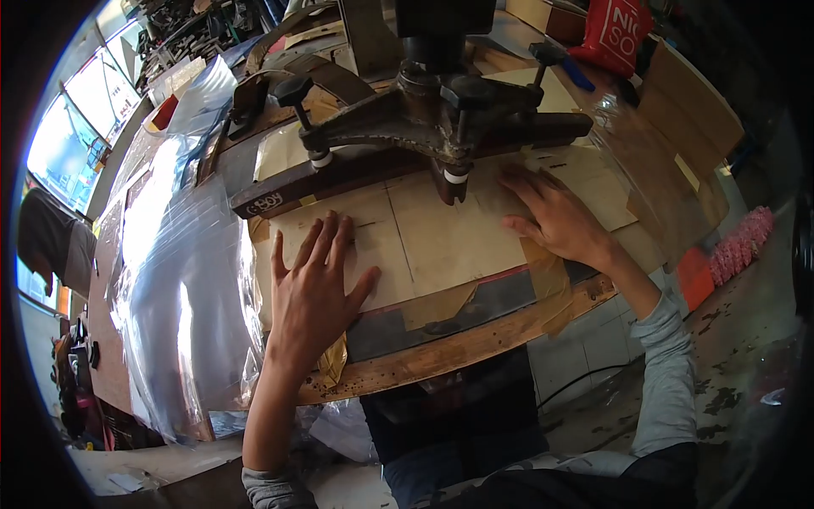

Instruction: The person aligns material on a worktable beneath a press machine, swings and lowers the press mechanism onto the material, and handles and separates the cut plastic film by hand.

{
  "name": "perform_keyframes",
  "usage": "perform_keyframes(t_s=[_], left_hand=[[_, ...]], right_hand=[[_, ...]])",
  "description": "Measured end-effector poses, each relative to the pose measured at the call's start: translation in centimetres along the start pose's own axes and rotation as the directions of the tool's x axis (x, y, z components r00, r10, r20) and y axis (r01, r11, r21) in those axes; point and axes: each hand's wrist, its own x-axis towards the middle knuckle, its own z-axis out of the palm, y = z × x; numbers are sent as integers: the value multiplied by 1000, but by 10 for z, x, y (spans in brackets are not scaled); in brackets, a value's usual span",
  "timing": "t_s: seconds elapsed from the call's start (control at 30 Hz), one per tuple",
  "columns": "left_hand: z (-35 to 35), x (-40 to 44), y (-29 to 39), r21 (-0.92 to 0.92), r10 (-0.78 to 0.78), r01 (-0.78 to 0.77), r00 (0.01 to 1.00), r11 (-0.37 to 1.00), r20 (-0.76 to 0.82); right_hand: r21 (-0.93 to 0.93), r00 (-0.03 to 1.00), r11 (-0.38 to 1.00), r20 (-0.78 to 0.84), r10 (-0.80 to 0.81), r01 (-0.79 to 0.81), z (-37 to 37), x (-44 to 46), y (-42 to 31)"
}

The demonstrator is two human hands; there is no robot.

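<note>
My left hand (312, 293) lies flat with fingers spread on the left part of a pale cardboard sheet (441, 246). Toward the sheet's right side rests my right hand (560, 216), its fingers stretched out and partly apart. Neither hand holds anything. A dark line crosses the sheet between them. Just beyond the fingertips a heavy metal bar (526, 136), chalk-marked at its left end, spans the sheet beneath a cast machine head (415, 119) with black knobs. Brown tape (547, 276) covers parts of the sheet's near edge, over a dark strip (390, 339).
Clear plastic sheets (191, 297) are stacked to the left. A wooden edge (458, 352) borders the worktable in front of me. At the back right are a red bag (612, 38) and a cardboard piece (691, 102). Another person (55, 242) is partly visible at far left.
</note>
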Motion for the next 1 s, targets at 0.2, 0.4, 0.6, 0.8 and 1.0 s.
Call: perform_keyframes(t_s=[0.2,0.4,0.6,0.8,1.0], left_hand=[[-5,5,3,18,-56,55,996,998,75],[-2,12,1,-8,-50,51,995,999,90],[-15,17,11,-49,-134,142,983,989,125],[3,11,1,-114,-19,21,1000,993,13],[6,7,7,29,-19,20,999,999,-44]], right_hand=[[-97,988,993,-142,57,-71,-11,0,-5],[-97,986,993,-158,46,-62,-15,-4,-3],[-128,988,989,-144,62,-81,-11,-3,-1],[-199,982,970,-153,110,-140,2,0,7],[-143,985,983,-146,96,-117,-1,7,9]])
